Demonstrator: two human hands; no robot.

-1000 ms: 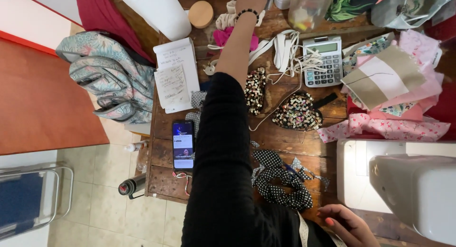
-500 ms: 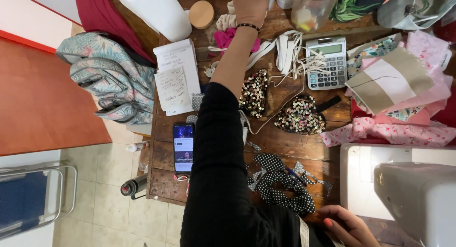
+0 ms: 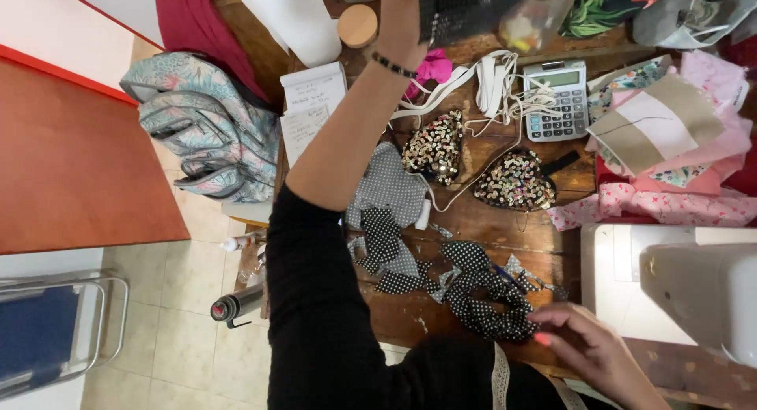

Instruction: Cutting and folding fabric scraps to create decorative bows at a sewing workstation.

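Fabric-sorting step, I judge: the left hand [image 3: 404,20] grips a dark dotted cloth [image 3: 465,8] aloft. The right hand [image 3: 587,347] rests loosely open on the polka-dot scraps [image 3: 485,300]. Laying the cloth down calls for bare table [image 3: 489,213] space.

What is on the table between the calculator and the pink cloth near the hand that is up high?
In the head view, white straps lie in a loose heap between the calculator and the pink cloth, just right of the left hand.

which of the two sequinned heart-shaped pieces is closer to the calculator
The right-hand sequinned piece, lying just below the calculator with a black strap at its upper right. The other sequinned piece sits further left, beside the outstretched forearm.
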